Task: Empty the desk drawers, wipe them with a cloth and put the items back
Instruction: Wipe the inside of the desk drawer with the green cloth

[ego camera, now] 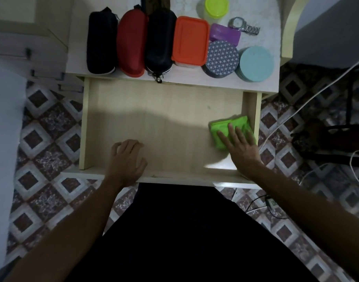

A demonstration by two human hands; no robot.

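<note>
Drawer (154, 123) was pulled out from under the counter's (194, 80) front edge, its floor bare except for the cloth. Green cloth (227, 129) lay folded in the drawer's right part, close to the right wall and nearer the front than the back. Right hand (238, 145) pressed flat on the cloth, fingers straight and spread, holding nothing in a curl. Left hand (127, 159) rested over the drawer's front wall, left of centre, fingers curled onto the drawer floor, gripping nothing that showed.

Emptied items sat in a row along the counter's front edge, touching or nearly so. From the left: black case (101, 40), red case (131, 42), second black case (159, 41) with its zip pull hanging over the edge, orange-lidded box (190, 40), patterned round tin (222, 58), pale blue round tin (256, 63) at the right end. Behind those, toward the back right: purple box (225, 34), yellow-green lidded jar (216, 7), metal wristwatch (244, 26).

Patterned floor tiles (48, 127) showed either side of the drawer; white cables (309, 100) ran across the floor on the right.
</note>
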